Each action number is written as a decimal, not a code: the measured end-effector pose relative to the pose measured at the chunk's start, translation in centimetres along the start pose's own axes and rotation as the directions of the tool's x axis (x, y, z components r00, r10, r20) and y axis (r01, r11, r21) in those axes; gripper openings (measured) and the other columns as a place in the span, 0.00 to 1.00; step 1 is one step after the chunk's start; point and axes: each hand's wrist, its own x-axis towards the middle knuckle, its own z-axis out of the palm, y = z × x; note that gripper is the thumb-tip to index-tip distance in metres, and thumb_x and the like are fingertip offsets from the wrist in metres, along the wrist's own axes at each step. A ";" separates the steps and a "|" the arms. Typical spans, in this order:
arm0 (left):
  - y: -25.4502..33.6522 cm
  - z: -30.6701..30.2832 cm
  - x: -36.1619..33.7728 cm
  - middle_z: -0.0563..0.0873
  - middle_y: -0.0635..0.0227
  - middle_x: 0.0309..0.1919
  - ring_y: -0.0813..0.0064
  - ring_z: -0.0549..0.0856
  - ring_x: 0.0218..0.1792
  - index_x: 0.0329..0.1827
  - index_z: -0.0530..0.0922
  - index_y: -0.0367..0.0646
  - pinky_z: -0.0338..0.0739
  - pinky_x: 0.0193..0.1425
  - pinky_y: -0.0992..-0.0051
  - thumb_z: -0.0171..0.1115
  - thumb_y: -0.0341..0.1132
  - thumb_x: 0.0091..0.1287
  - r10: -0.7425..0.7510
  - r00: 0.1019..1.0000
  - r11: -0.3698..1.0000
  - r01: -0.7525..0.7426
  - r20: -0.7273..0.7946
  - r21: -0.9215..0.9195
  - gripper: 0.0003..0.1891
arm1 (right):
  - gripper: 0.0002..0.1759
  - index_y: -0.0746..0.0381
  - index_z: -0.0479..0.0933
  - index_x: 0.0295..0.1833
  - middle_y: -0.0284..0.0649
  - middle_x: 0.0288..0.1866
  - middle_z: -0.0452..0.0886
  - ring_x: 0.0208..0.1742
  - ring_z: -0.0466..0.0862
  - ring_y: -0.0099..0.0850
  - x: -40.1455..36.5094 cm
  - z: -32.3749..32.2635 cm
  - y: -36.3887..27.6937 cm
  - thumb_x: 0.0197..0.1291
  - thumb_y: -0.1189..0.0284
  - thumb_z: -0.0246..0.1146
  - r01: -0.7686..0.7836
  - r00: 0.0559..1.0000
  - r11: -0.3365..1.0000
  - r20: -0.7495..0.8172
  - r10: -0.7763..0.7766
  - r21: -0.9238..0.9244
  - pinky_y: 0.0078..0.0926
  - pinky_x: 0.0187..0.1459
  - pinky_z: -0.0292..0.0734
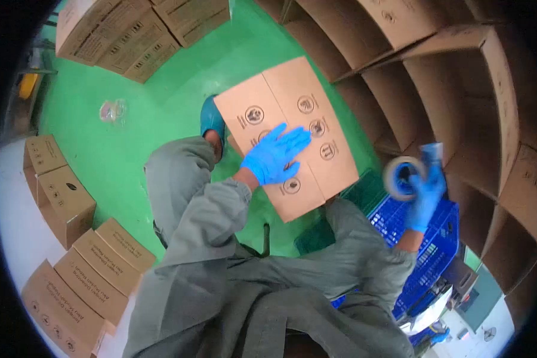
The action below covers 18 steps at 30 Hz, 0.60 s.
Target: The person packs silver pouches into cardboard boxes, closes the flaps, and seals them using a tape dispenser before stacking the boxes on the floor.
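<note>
cardboard box (286, 89) lies directly under the left hand (274, 156), which is spread flat and released on its closed flaps. the right hand (425, 194) grasps a tape roll (400, 176) off the box's right edge, above a blue crate (426, 235). green floor (155, 113) is open beyond the far edge; open cartons (459, 89) crowd the right.

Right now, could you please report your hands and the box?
Left hand open, flat on the cardboard box. Right hand gripping a tape roll, clear of the box. Blue crate below it.
</note>
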 end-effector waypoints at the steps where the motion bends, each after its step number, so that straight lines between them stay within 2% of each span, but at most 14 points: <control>1: -0.1 -0.3 0.3 0.66 0.61 0.75 0.63 0.63 0.76 0.75 0.64 0.43 0.50 0.81 0.53 0.54 0.43 0.68 -0.010 1.000 1.000 0.010 0.016 0.006 0.32 | 0.26 0.68 0.71 0.54 0.40 0.53 0.76 0.52 0.77 0.30 -3.2 2.1 -0.7 0.46 0.80 0.67 -0.098 0.984 0.994 0.153 0.092 0.037 0.31 0.52 0.76; 2: 0.2 -0.1 0.1 0.66 0.61 0.75 0.63 0.63 0.76 0.75 0.64 0.43 0.50 0.81 0.53 0.54 0.43 0.68 -0.021 0.999 1.000 0.021 0.031 0.009 0.32 | 0.23 0.67 0.74 0.52 0.38 0.53 0.76 0.53 0.76 0.28 -6.3 4.3 -1.3 0.46 0.80 0.65 -0.199 0.939 0.979 0.296 0.178 0.044 0.29 0.53 0.75; 3: 0.4 0.2 0.0 0.66 0.61 0.75 0.63 0.63 0.76 0.75 0.64 0.43 0.50 0.81 0.53 0.54 0.43 0.68 -0.015 0.999 1.000 0.015 0.039 0.000 0.32 | 0.25 0.68 0.74 0.54 0.37 0.51 0.77 0.48 0.78 0.27 -8.9 5.9 -1.3 0.45 0.79 0.66 -0.306 0.895 0.952 0.339 0.290 -0.007 0.28 0.50 0.77; 4: 0.3 0.4 -0.1 0.66 0.60 0.75 0.63 0.62 0.76 0.75 0.64 0.43 0.50 0.81 0.53 0.53 0.43 0.68 -0.009 1.000 1.000 0.008 0.027 0.017 0.32 | 0.28 0.68 0.73 0.55 0.36 0.48 0.79 0.44 0.79 0.26 -10.9 7.6 -1.6 0.44 0.78 0.68 -0.131 0.920 0.961 0.332 0.209 -0.242 0.28 0.48 0.78; 6: 0.1 0.4 0.2 0.65 0.60 0.75 0.62 0.62 0.77 0.75 0.63 0.43 0.49 0.81 0.52 0.53 0.42 0.69 -0.018 1.000 0.999 0.017 0.006 0.034 0.32 | 0.37 0.67 0.71 0.62 0.41 0.46 0.84 0.47 0.82 0.27 -14.2 10.6 -0.4 0.42 0.76 0.73 0.028 0.970 0.986 0.244 0.013 -0.163 0.30 0.50 0.78; 7: 0.3 0.3 0.2 0.66 0.60 0.75 0.63 0.62 0.77 0.75 0.63 0.43 0.48 0.82 0.54 0.51 0.43 0.69 -0.023 1.000 0.999 0.022 0.020 0.038 0.31 | 0.44 0.65 0.69 0.68 0.46 0.49 0.84 0.48 0.84 0.31 -15.3 10.9 2.0 0.40 0.75 0.73 0.075 0.964 0.981 0.263 -0.026 -0.179 0.32 0.49 0.80; 9: 0.4 0.4 0.1 0.66 0.60 0.75 0.64 0.62 0.77 0.75 0.63 0.42 0.47 0.82 0.55 0.50 0.43 0.70 -0.029 0.999 0.999 0.028 0.030 0.039 0.31 | 0.49 0.61 0.66 0.72 0.48 0.49 0.84 0.46 0.86 0.37 -16.3 11.3 2.1 0.37 0.73 0.73 0.139 0.942 0.940 0.336 -0.027 -0.313 0.34 0.47 0.82; 10: 0.3 0.4 0.1 0.65 0.61 0.75 0.64 0.61 0.77 0.75 0.63 0.42 0.45 0.82 0.55 0.50 0.43 0.70 -0.026 0.998 0.998 0.022 0.052 0.065 0.31 | 0.53 0.57 0.65 0.74 0.48 0.48 0.85 0.44 0.87 0.41 -16.2 11.4 2.7 0.34 0.71 0.73 0.203 0.937 0.935 0.335 -0.099 -0.291 0.36 0.45 0.83; 12: 0.3 0.5 0.1 0.64 0.61 0.76 0.64 0.60 0.77 0.76 0.63 0.42 0.44 0.83 0.55 0.49 0.42 0.70 -0.021 0.998 0.996 0.016 0.058 0.090 0.31 | 0.52 0.57 0.64 0.74 0.48 0.48 0.86 0.44 0.88 0.40 -16.1 11.2 3.1 0.35 0.71 0.73 0.189 0.935 0.939 0.344 -0.082 -0.289 0.36 0.45 0.83; 14: 0.2 0.3 0.3 0.66 0.59 0.75 0.62 0.63 0.76 0.76 0.63 0.44 0.51 0.80 0.52 0.50 0.41 0.71 -0.007 0.998 0.995 0.001 0.060 0.101 0.29 | 0.52 0.57 0.64 0.74 0.47 0.47 0.86 0.43 0.88 0.40 -15.9 11.3 2.8 0.35 0.71 0.73 0.179 0.935 0.943 0.347 -0.074 -0.282 0.36 0.45 0.83; 15: 0.0 0.2 0.7 0.66 0.59 0.75 0.62 0.63 0.76 0.76 0.63 0.44 0.51 0.80 0.52 0.50 0.41 0.71 -0.008 0.999 0.994 0.003 0.050 0.106 0.29 | 0.52 0.57 0.64 0.74 0.47 0.47 0.86 0.43 0.88 0.40 -15.8 11.3 2.5 0.35 0.71 0.73 0.183 0.931 0.943 0.357 -0.075 -0.279 0.36 0.44 0.83; 17: 0.4 -0.6 1.4 0.75 0.56 0.68 0.57 0.72 0.70 0.70 0.70 0.40 0.62 0.76 0.55 0.50 0.41 0.72 -0.007 1.000 0.993 0.004 0.022 0.122 0.25 | 0.52 0.57 0.64 0.74 0.47 0.47 0.86 0.42 0.88 0.40 -15.7 11.3 2.3 0.35 0.71 0.73 0.185 0.924 0.943 0.376 -0.071 -0.276 0.36 0.44 0.84; 18: 1.0 -0.7 1.5 0.75 0.56 0.68 0.57 0.72 0.70 0.70 0.70 0.40 0.62 0.76 0.55 0.50 0.41 0.72 -0.013 1.000 0.993 0.011 0.022 0.117 0.25 | 0.52 0.56 0.64 0.74 0.48 0.47 0.86 0.43 0.88 0.40 -15.9 11.2 2.4 0.35 0.71 0.73 0.178 0.922 0.947 0.381 -0.065 -0.269 0.36 0.44 0.84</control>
